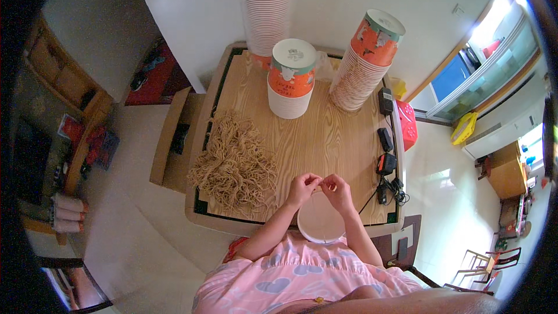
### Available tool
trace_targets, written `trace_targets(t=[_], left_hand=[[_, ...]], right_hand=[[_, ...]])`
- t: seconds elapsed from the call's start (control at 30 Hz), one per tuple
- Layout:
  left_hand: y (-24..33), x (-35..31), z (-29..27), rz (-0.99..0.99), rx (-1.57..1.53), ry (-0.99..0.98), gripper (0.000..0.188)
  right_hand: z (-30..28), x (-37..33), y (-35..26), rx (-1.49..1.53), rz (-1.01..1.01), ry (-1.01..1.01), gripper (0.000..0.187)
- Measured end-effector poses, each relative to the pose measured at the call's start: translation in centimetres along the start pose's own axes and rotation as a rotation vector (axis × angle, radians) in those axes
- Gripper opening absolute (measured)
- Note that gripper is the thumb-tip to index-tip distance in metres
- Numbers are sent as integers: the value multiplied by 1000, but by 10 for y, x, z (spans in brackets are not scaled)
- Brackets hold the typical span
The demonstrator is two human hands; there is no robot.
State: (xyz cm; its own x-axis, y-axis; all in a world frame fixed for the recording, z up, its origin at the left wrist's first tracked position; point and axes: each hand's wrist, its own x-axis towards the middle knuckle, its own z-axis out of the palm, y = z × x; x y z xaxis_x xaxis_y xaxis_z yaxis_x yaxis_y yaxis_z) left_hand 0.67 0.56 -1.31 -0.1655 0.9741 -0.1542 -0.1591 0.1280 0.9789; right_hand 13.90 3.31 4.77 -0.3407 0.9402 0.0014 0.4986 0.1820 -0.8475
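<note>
Pinch grip on both sides: thumb and fingers of left hand [304, 189] and right hand [338, 192] drawn together, nearly meeting, at the far rim of a white paper bucket [321, 221]. Cannot tell from this view: cord, rim or both between the fingertips. Bucket position: directly on the near side of the grip, mouth apparently upward, close to the pink clothing [285, 279]. Bucket status: apparently in progress, with no finished cord loop visible. Left of the grip: large loose heap of tan cords [235, 166] on the wood-grain table [296, 145], by its size ample for many more buckets. Beyond the grip, slightly left: short upside-down stack [290, 99], with a much taller stack [267, 0] behind; no cord visible on either, hence probably not yet worked. Beyond the grip, to the right: another stack [360, 81] with tan, cord-like strands along the side, probably already fitted. Overall estimate: part done, much left, exact count not readable. Right of the grip, near the table edge: black adapter [385, 102] and cables [398, 191].
</note>
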Motion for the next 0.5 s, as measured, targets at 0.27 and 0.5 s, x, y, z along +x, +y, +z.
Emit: trace_targets(t=[0.27, 0.5], left_hand=[[8, -1, 0, 11, 52, 21, 8], [7, -1, 2, 22, 56, 74, 8]], right_hand=[[0, -1, -1, -27, -66, 26, 9], [0, 0, -6, -106, -82, 18, 10]])
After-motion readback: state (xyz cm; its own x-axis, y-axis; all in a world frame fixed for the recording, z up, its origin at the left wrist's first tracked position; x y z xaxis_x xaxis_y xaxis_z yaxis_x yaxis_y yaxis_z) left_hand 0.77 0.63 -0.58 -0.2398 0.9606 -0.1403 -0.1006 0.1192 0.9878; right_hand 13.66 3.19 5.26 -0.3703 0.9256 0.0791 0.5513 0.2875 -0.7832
